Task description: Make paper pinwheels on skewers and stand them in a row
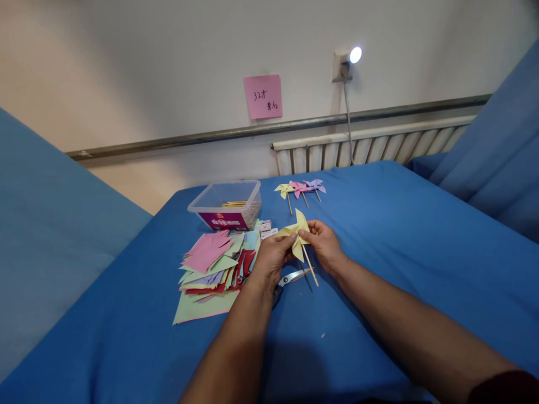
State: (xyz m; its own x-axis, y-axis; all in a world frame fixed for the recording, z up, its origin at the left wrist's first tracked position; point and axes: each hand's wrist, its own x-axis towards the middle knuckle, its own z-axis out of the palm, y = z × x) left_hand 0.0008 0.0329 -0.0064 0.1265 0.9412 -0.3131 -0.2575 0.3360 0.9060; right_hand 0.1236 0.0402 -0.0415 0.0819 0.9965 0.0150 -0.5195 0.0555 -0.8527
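Between my two hands is a yellow paper pinwheel (300,249) on a thin wooden stick (310,266) that slants down to the right. My left hand (275,252) pinches the pinwheel's left side, thumb near its centre. With thumb and fingers, my right hand (324,242) grips its right side, also close to the centre. Below the pinwheel lies a pair of scissors (293,276), blades pointing right, the dark handles partly hidden by my left wrist. Left of my left hand rises a messy stack of cut coloured paper (210,258).
Behind the stack stands a clear plastic box (225,205) with thin wooden sticks (234,203) in it. Three finished pinwheels, yellow (285,190), pink (299,189) and purple (315,184), lie farther back on the blue cloth (379,235). A radiator (379,143) runs along the wall.
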